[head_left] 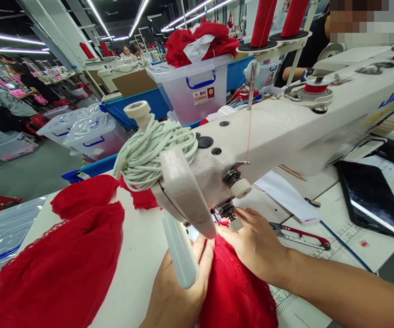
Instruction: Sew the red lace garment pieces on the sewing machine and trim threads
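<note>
A white sewing machine (279, 123) stands across the view, with red lace-edged fabric (238, 287) under its head near the needle. My left hand (179, 291) lies along the fabric's left edge, fingers stretched toward the needle and touching it; a pale lever (180, 253) hides part of this hand. On the other side, my right hand (258, 241) grips the fabric close to the needle, its fingertips partly hidden behind the machine head. Bundled pale green cord (156, 150) is wound over the head. Red thread (249, 132) runs down the machine.
More red fabric pieces (60, 269) lie left on the table. At right are red-handled thread snips (303, 237), a dark phone or tablet (375, 196) and white paper (286, 193). Behind stands a plastic box (193, 91) heaped with red fabric. Other people work nearby.
</note>
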The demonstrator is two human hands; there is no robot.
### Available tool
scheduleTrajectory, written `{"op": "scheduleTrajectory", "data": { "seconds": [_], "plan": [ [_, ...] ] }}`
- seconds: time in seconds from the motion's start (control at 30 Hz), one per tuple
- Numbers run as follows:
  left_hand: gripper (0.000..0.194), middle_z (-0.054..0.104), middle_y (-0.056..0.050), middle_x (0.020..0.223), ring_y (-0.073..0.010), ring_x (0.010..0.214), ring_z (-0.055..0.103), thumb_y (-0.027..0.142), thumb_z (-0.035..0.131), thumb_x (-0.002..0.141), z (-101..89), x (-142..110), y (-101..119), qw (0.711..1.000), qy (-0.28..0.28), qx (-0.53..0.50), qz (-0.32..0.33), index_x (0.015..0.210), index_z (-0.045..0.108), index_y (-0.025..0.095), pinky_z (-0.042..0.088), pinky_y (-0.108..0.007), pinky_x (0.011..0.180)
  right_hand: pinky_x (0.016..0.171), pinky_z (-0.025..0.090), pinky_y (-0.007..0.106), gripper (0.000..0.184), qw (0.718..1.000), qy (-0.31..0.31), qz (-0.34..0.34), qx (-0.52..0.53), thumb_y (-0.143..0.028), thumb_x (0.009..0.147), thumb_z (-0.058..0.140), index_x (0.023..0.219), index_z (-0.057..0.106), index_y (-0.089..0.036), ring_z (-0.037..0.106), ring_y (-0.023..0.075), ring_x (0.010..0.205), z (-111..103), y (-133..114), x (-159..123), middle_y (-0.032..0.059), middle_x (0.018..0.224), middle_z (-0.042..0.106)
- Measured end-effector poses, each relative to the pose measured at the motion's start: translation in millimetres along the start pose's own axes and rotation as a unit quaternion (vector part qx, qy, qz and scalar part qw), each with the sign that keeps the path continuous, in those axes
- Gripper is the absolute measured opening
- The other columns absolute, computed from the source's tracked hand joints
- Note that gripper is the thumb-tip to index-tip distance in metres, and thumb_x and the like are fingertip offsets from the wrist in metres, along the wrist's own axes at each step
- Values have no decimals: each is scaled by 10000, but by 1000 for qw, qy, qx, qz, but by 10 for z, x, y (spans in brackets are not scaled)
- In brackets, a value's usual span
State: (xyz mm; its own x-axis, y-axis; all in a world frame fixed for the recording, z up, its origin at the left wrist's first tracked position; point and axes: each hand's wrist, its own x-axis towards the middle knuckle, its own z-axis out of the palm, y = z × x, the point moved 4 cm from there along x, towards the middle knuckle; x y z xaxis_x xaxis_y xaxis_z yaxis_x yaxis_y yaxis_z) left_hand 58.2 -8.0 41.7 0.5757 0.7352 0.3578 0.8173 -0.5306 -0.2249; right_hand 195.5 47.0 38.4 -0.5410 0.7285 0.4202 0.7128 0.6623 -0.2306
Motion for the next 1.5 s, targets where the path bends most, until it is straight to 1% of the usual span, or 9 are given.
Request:
{"op": "scheduleTrajectory", "data": {
  "seconds": [0.13, 0.27, 0.43, 0.5, 0.63, 0.9, 1.07, 1.27, 1.5],
  "plan": [
    [484, 675, -91, 1184, -275, 988, 654, -16, 310, 852, -21, 11, 41, 1000, 2, 8, -28, 1162, 626, 180, 516, -431, 853, 695, 390, 323, 231, 1000, 0, 0, 6, -98, 812, 558, 604, 602, -189, 534, 202, 828, 2, -4, -19, 72, 880, 654],
    [466, 676, -84, 1179, -260, 875, 672, -26, 351, 846, -16, 24, 43, 999, -1, -17, -35, 1159, 627, 182, 512, -441, 828, 712, 397, 329, 196, 1000, 3, 3, 6, -90, 804, 564, 644, 622, -188, 540, 211, 846, 11, 0, -27, 74, 878, 651],
    [420, 685, -113, 1153, -235, 807, 672, -37, 372, 843, 45, 30, 13, 1000, 1, 27, -7, 1124, 636, 127, 531, -412, 766, 717, 402, 327, 201, 1000, 25, 5, 0, -67, 785, 564, 625, 611, -180, 550, 209, 852, 17, 5, -4, 77, 880, 653],
    [400, 682, -116, 1160, -243, 853, 677, -34, 403, 833, 44, 24, -2, 999, 7, 41, 16, 1127, 631, 112, 538, -396, 767, 714, 400, 325, 205, 999, 34, 4, 1, -58, 774, 565, 612, 599, -179, 550, 207, 848, 16, 0, 7, 77, 887, 654],
    [459, 646, -120, 1225, -274, 1083, 620, -60, 385, 804, -1, 14, -12, 997, -7, 61, 54, 1177, 599, 100, 526, -414, 855, 710, 390, 325, 208, 999, 36, -6, 12, -38, 764, 542, 628, 609, -180, 544, 203, 828, 13, -17, 8, 78, 874, 652],
    [496, 617, -131, 1255, -246, 1111, 614, -121, 356, 797, -18, 21, 19, 995, -16, 79, 55, 1189, 583, 80, 540, -379, 838, 697, 358, 316, 186, 1000, 31, -2, -2, -33, 764, 552, 711, 652, -182, 530, 190, 767, 22, -5, -14, 60, 827, 650],
    [538, 641, -129, 1227, -230, 1113, 613, -155, 311, 788, -33, 43, 44, 995, -35, 89, 27, 1193, 577, 77, 543, -369, 815, 715, 355, 322, 189, 1000, 4, 4, -9, -56, 786, 560, 675, 647, -182, 538, 199, 791, 43, 4, 21, 62, 836, 656],
    [545, 659, -102, 1209, -236, 977, 671, -111, 271, 812, -35, 54, 35, 999, -29, 39, -10, 1185, 601, 110, 565, -364, 748, 724, 339, 338, 187, 1000, -22, 11, -14, -86, 821, 557, 709, 668, -186, 538, 212, 820, 39, 18, 41, 64, 859, 663],
    [594, 658, -119, 1203, -269, 1033, 649, -112, 237, 801, 3, 38, 14, 999, -35, -16, -21, 1228, 564, 138, 557, -398, 774, 753, 332, 340, 226, 999, -38, 24, -18, -111, 865, 531, 700, 666, -186, 540, 222, 895, 3, -2, 43, 68, 876, 667]
  ]
}}
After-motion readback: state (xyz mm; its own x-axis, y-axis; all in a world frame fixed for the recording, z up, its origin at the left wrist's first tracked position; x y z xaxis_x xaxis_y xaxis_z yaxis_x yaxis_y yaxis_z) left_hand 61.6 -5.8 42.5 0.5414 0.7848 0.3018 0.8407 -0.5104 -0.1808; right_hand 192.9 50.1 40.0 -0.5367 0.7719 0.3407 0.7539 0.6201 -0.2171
